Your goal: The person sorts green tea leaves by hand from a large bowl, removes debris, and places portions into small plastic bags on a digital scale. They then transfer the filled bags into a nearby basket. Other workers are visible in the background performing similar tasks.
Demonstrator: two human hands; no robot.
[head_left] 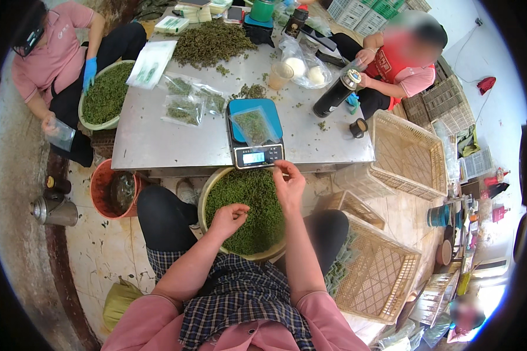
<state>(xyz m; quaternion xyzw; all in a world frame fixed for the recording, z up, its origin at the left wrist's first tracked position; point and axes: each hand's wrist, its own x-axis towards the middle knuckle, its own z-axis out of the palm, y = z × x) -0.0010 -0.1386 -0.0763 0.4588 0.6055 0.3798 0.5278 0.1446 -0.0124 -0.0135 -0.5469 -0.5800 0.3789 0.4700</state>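
Note:
My right hand [290, 184] is at the front right corner of a digital scale [256, 153], its thumb and forefinger pinched together; what they hold, if anything, is too small to make out. Over a round basin [202, 202] full of small green herb sprigs [243, 196], my left hand [228, 220] is closed with curled fingers, and its contents are hidden. On the scale's blue platform lies a clear plastic bag [255, 127] with green sprigs inside. The basin stands between my knees, below the edge of the metal table [316, 140].
Filled bags [184, 109], a herb heap [211, 44], a plastic cup [281, 73] and a black thermos [336, 93] are on the table. A red bucket [114, 187] stands left, plastic crates [375, 269] right. Two people [55, 47] [404, 64] sit at the table's sides.

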